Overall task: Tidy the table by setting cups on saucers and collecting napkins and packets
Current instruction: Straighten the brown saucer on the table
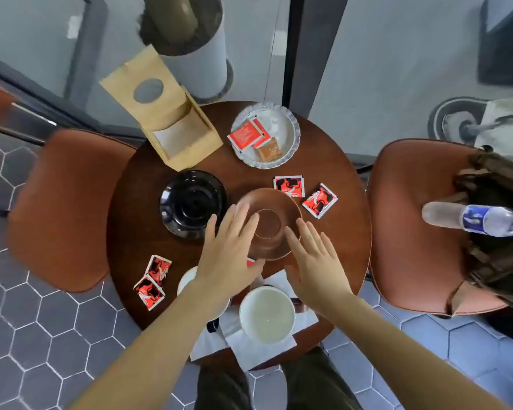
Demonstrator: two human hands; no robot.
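Both hands lie flat with fingers straight over the brown saucer point(274, 223) at mid-counter point(347, 232): left hand point(228, 250) on its left rim, right hand point(314, 261) on its right; neither grip holds anything. White cup point(266, 314) sits near, on napkins point(258, 350).

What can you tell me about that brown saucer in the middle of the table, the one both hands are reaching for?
The brown saucer is round, glossy and looks ceramic, with a raised ring at its centre. It lies flat and empty near the middle of the round wooden table. The left hand and right hand, fingers straight, lie over its near edge. Its far rim overlaps one red packet.
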